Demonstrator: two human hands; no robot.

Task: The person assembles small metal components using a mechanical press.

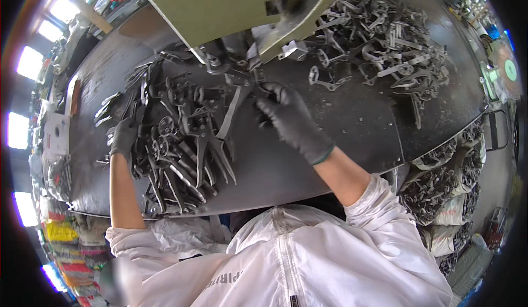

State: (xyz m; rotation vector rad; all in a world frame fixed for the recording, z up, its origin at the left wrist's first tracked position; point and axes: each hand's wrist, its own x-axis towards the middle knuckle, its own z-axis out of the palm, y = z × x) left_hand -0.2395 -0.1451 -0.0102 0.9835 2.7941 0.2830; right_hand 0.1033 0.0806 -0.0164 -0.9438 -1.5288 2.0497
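Observation:
My right hand [291,121], in a dark grey glove, is just below the head of a green machine [231,10]. Its bent fingers close at the upper end of a pair of metal pliers [234,109], whose long handle hangs down to the left; the exact grip is partly hidden. The top of the pliers sits under the machine's tool. At the left edge of a heap of dark pliers parts [187,158], my gloved left hand [124,137] has curled fingers. What they hold is hidden.
A dark metal table [346,125] carries everything. Another heap of grey metal parts [396,48] spreads over its far right. Sacks of similar parts [440,186] stand beyond the right edge. A white box [55,134] and colourful bundles [71,241] lie at left.

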